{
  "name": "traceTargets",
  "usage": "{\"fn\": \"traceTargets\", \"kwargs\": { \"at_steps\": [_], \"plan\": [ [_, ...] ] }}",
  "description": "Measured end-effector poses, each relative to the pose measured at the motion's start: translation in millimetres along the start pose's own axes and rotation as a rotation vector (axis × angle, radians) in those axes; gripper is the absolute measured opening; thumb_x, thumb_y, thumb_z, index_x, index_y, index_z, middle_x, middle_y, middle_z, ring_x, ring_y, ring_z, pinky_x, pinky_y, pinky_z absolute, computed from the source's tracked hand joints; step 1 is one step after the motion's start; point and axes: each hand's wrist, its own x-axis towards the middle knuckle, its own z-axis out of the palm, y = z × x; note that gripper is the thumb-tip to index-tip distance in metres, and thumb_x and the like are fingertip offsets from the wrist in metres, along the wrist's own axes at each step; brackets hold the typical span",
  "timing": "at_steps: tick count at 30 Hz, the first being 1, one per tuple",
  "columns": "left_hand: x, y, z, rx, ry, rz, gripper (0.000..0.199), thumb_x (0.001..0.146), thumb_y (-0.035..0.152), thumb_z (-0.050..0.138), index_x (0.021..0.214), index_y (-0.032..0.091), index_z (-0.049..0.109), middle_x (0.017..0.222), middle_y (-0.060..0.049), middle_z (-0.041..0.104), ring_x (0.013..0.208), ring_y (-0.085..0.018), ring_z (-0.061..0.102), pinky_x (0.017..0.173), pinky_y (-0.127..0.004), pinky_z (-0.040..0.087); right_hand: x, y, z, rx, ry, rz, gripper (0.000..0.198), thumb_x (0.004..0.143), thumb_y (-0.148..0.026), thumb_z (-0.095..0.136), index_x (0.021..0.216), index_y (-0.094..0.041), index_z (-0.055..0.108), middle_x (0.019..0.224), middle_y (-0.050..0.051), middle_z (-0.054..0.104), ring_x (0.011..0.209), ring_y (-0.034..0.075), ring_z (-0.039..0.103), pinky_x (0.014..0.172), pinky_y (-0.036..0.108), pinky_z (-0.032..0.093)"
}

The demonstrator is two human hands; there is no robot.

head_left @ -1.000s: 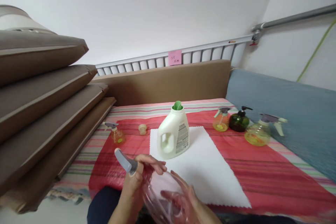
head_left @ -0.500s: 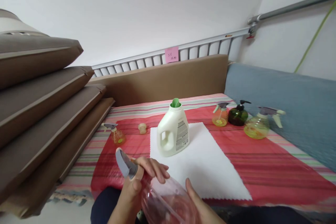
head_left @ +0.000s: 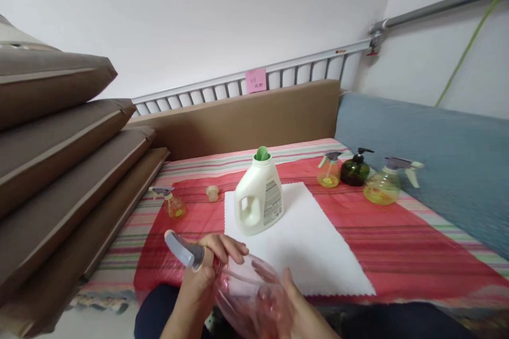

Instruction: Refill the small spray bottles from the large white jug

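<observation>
A clear pink spray bottle with a grey spray head lies tilted in front of me, its nozzle end to the left. My left hand is wrapped round its neck just below the head. Against the bottle's lower end rests my right hand, thumb up along the side; its other fingers are hidden. Beyond them, a white detergent jug with a green spout stands upright on a white sheet. Near the jug's left side is a small pale cap.
A small spray bottle stands at the left. On the right are an orange-tinted spray bottle, a dark green pump bottle and a yellow-green spray bottle. Stacked brown cushions rise on the left, a blue padded panel on the right.
Both hands have shifted slightly left with the pink spray bottle, and it has turned a little in them. My view has also moved slightly. The jug and other bottles stay put.
</observation>
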Motion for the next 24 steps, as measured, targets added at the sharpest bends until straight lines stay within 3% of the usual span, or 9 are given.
{"fn": "traceTargets", "kwargs": {
  "at_steps": [3, 7, 9, 13, 18, 24],
  "plan": [
    [-1.8, -0.2, -2.0, 0.003, -0.012, 0.009, 0.037, 0.074, 0.058, 0.066, 0.075, 0.022, 0.06, 0.074, -0.002, 0.063, 0.086, -0.023, 0.059, 0.088, -0.038, 0.042, -0.9, 3.9, -8.9, -0.065, -0.033, -0.022, 0.07, 0.07, -0.069, 0.064, 0.128, -0.032, 0.048, 0.106, 0.003, 0.068, 0.082, 0.018, 0.067, 0.072, 0.03, 0.053],
    [-4.1, 0.6, 0.2, -0.052, -0.046, -0.039, 0.042, 0.073, 0.064, 0.062, 0.077, 0.022, 0.06, 0.073, -0.002, 0.061, 0.084, -0.024, 0.058, 0.087, -0.041, 0.043, 1.0, 3.6, -11.8, -0.048, -0.105, 0.105, 0.076, 0.075, -0.079, 0.045, 0.114, -0.016, 0.061, 0.087, 0.008, 0.072, 0.072, 0.017, 0.067, 0.065, 0.024, 0.052],
    [-4.2, 0.5, 1.2, -0.051, -0.015, -0.031, 0.039, 0.075, 0.061, 0.063, 0.076, 0.022, 0.061, 0.072, -0.002, 0.061, 0.084, -0.023, 0.058, 0.088, -0.04, 0.042, 1.3, 2.2, -10.0, -0.018, -0.118, 0.132, 0.081, 0.073, -0.082, 0.042, 0.113, -0.015, 0.062, 0.081, 0.007, 0.072, 0.074, 0.015, 0.068, 0.07, 0.022, 0.051],
    [-3.8, -0.1, 0.2, -0.018, 0.019, -0.002, 0.035, 0.073, 0.057, 0.067, 0.075, 0.022, 0.061, 0.074, -0.002, 0.062, 0.087, -0.023, 0.057, 0.088, -0.038, 0.041, -4.7, -0.8, -7.1, -0.05, -0.054, 0.085, 0.074, 0.068, -0.076, 0.058, 0.124, -0.027, 0.054, 0.087, 0.001, 0.072, 0.087, 0.019, 0.067, 0.082, 0.031, 0.051],
    [-2.6, 0.3, -0.8, -0.036, 0.006, -0.041, 0.042, 0.069, 0.063, 0.067, 0.074, 0.022, 0.061, 0.071, -0.001, 0.062, 0.083, -0.023, 0.058, 0.083, -0.036, 0.043, -4.6, -1.2, -4.5, -0.011, -0.034, 0.148, 0.075, 0.075, -0.078, 0.045, 0.11, -0.015, 0.063, 0.089, 0.008, 0.073, 0.083, 0.017, 0.069, 0.078, 0.026, 0.051],
    [-0.9, -3.7, 3.3, 0.058, 0.049, -0.007, 0.038, 0.068, 0.056, 0.072, 0.069, 0.021, 0.061, 0.07, -0.003, 0.066, 0.082, -0.024, 0.061, 0.082, -0.037, 0.045, 5.9, 5.8, -10.0, 0.07, 0.05, 0.016, 0.063, 0.065, -0.066, 0.071, 0.112, -0.024, 0.064, 0.115, 0.005, 0.068, 0.117, 0.024, 0.057, 0.094, 0.037, 0.047]
  ]
}}
